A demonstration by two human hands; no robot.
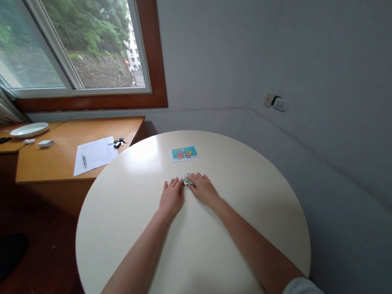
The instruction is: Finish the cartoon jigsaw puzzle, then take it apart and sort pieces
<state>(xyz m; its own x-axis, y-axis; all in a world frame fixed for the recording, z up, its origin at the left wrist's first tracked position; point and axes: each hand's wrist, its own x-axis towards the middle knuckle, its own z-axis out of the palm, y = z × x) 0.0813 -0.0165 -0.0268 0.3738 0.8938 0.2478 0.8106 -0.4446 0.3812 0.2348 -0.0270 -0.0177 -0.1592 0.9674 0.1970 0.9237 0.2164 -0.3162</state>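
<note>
Both my hands lie flat on the round cream table (125,214), fingers stretched forward. My left hand (171,197) and my right hand (203,189) sit side by side, their fingertips meeting over a small heap of greenish puzzle pieces (187,181), mostly hidden under the fingers. Farther back on the table lies a small colourful cartoon picture card (184,153), apart from both hands.
A wooden desk (53,161) stands to the left under the window, carrying a sheet of paper (95,154) with a pen (84,160), keys (119,142), a white plate (29,130) and small items. Grey walls close in on the right, with a wall socket (277,102).
</note>
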